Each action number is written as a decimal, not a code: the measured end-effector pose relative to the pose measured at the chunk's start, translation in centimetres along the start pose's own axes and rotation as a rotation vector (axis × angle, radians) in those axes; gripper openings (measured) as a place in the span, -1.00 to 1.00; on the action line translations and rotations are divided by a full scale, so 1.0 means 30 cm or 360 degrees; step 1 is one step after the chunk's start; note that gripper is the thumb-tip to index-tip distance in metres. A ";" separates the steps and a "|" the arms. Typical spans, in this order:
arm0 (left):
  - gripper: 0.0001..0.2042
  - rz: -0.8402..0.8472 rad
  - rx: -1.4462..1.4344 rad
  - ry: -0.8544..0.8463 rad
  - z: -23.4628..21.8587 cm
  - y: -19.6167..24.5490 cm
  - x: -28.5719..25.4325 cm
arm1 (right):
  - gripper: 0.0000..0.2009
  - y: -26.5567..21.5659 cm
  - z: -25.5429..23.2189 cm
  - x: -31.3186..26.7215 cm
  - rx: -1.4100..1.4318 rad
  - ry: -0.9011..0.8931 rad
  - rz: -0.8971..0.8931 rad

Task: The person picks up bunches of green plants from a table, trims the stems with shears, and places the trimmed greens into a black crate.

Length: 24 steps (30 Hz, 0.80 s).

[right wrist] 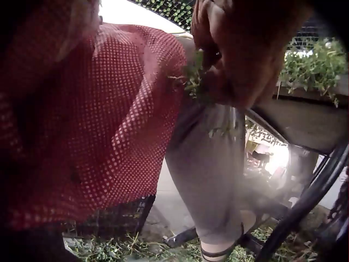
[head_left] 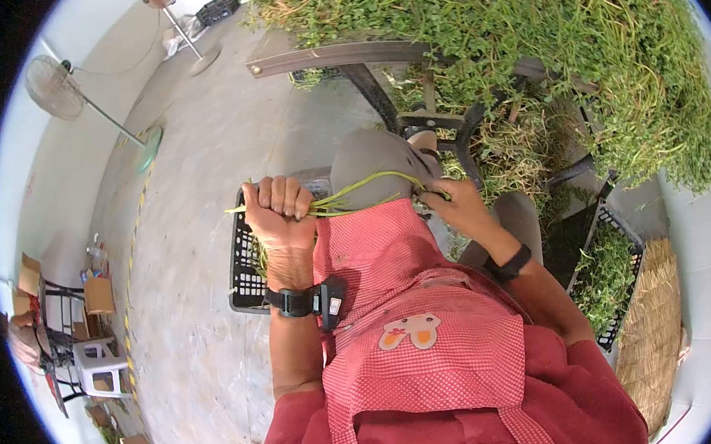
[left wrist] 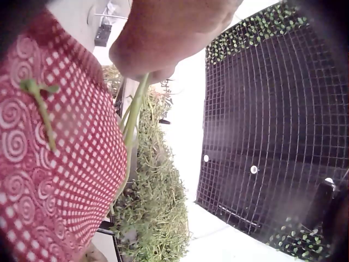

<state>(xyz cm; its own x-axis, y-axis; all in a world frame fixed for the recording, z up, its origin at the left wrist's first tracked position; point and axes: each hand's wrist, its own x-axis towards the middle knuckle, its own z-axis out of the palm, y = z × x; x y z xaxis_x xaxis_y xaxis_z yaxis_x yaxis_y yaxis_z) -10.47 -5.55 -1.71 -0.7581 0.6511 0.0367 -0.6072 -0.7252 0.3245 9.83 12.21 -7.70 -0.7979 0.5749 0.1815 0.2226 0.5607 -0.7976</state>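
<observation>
In the head view my left hand [head_left: 278,211] grips a small bunch of long green stems [head_left: 345,196] over the lap, its fingers curled round them. The stems run rightward to my right hand [head_left: 461,209], which pinches the far end of one long, arching stem. From below, the left wrist view shows the stems [left wrist: 133,114] hanging out of my left fist [left wrist: 169,41]. The right wrist view has a small leafy tip [right wrist: 193,79] at the fingers of my right hand [right wrist: 240,54]. Both hands are above the red checked apron [head_left: 365,238].
A big heap of leafy greens [head_left: 481,12] covers the table ahead, with more trimmings beneath it. One black crate [head_left: 246,268] stands by the left forearm; another crate holding greens [head_left: 606,277] is at the right, beside a straw bundle [head_left: 652,324]. Fans [head_left: 57,87] stand far left.
</observation>
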 end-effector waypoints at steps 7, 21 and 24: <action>-0.53 -0.0158 -0.0220 -0.0003 0.040 -0.005 -0.005 | -0.82 -0.015 -0.045 -0.072 0.0046 -0.0029 -0.0224; -0.54 0.0034 -0.0255 -0.0057 0.026 0.053 0.003 | -0.74 0.124 -0.241 -0.091 0.1824 0.0723 0.1064; -0.53 -0.0005 -0.0222 -0.0035 0.024 0.041 0.004 | -0.75 0.109 -0.214 -0.084 0.1917 0.0408 0.0756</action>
<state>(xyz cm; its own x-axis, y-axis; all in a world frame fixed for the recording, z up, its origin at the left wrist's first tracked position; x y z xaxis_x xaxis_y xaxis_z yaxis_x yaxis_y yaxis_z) -11.15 -6.20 -0.63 -0.7518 0.6569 0.0570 -0.6378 -0.7464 0.1900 16.19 16.42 -7.09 -0.6233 0.7376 -0.2597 -0.2911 -0.5271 -0.7984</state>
